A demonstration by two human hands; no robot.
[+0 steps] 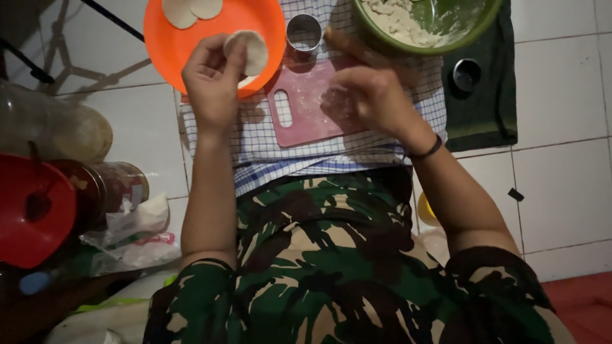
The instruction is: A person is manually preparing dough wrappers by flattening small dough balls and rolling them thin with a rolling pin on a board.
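My left hand (pixel 212 79) pinches a thin round disc of dough (pixel 248 51) at its edge, holding it over the rim of an orange plate (pixel 166 44). Two more dough discs (pixel 190 9) lie on that plate. My right hand (pixel 370 95) rests palm down on a floury pink cutting board (pixel 299 118), fingers spread, nothing in it. A wooden rolling pin (pixel 347 44) lies just beyond the right hand. A round metal cutter (pixel 304 32) stands by the board's far edge.
A green bowl of dough (pixel 408 25) sits at the top on a dark cloth (pixel 484 108). A checked cloth (pixel 268 153) lies under the board. A red lid (pixel 32 210), jars and plastic bags crowd the left. The floor is white tile.
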